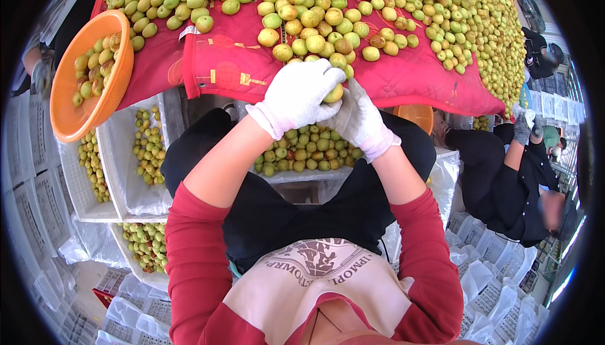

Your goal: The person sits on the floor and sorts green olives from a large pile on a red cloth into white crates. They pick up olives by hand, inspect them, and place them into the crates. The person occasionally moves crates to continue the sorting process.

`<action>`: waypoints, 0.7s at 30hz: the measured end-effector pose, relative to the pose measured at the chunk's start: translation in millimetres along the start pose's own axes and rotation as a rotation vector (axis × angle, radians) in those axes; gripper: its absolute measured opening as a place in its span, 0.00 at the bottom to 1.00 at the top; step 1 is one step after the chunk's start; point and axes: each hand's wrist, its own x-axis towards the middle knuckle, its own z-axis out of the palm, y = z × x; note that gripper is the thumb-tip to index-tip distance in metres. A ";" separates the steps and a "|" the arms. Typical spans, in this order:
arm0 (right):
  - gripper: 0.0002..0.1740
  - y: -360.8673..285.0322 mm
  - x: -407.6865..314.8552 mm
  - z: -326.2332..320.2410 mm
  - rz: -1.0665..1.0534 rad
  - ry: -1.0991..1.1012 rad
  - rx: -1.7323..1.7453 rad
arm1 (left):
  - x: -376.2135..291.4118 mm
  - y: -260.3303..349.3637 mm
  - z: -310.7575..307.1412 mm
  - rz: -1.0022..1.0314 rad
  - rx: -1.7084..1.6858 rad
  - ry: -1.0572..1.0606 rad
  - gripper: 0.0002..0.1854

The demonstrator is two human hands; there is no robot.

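Both my hands wear white knit gloves and meet at the near edge of a red padded cloth [227, 68]. My left hand [302, 92] is closed around a yellow-green jujube fruit [333, 93]. Close against it, my right hand [357, 116] has a greyish, soiled palm side; whether it grips anything is hidden. A large heap of green and brown-spotted fruits [312, 19] covers the cloth just beyond my hands. Below them, between my knees, stands a lined crate of similar fruits [307, 149].
An orange plastic basket [59, 94] with fruits tilts at the left. White lined crates [113, 179] holding fruits stand below it. Another orange container [416, 116] sits under the cloth at right. Co-workers [515, 175] are at the right; a gloved hand [42, 73] shows far left.
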 end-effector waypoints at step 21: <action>0.30 39.9 -56.5 -65.0 0.085 0.253 -0.200 | -28.3 -81.2 -77.0 -0.569 -1.900 0.553 0.17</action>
